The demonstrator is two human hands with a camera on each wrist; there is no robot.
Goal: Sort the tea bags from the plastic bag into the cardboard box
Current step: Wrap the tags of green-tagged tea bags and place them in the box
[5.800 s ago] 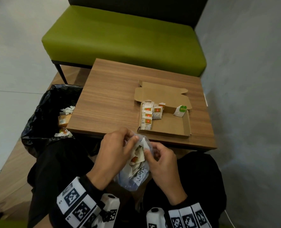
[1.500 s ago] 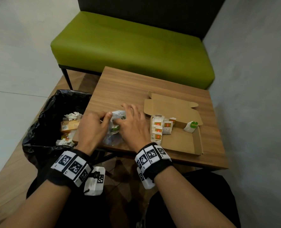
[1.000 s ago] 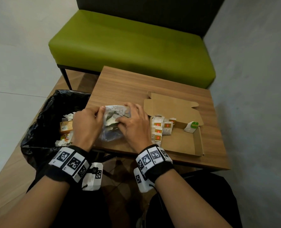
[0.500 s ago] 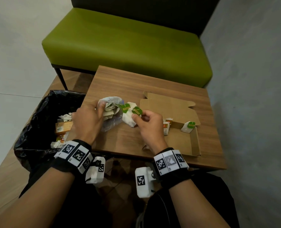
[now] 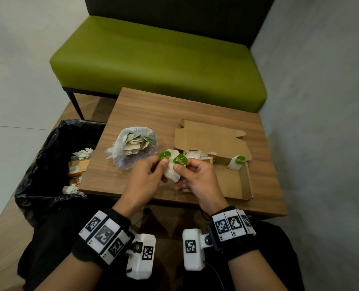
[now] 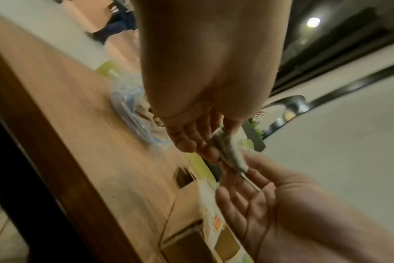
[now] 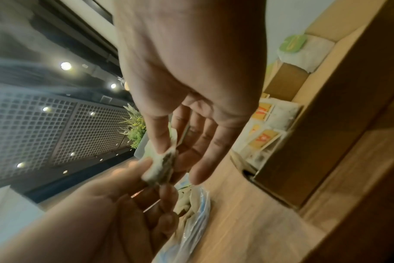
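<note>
Two white tea bags (image 5: 171, 172) with green tags are held between both hands above the table's near half. My left hand (image 5: 160, 164) pinches the left one by its tag, and my right hand (image 5: 181, 169) pinches the right one. The wrist views show the tea bag (image 6: 227, 153) (image 7: 162, 167) pinched between thumbs and fingers. The plastic bag (image 5: 132, 148) lies open on the table to the left, with several tea bags inside. To the right, the open cardboard box (image 5: 245, 181) holds orange-tagged tea bags (image 5: 195, 154) and one green-tagged tea bag (image 5: 237, 162).
The small wooden table (image 5: 136, 108) stands in front of a green bench (image 5: 153, 66). A black bin bag (image 5: 48, 164) with wrappers and paper stands at the table's left edge. A grey wall runs along the right side.
The plastic bag went from my lap onto the table. My right hand pulled two green-tagged tea bags out of it. My left hand let go of the plastic bag and took hold of one.
</note>
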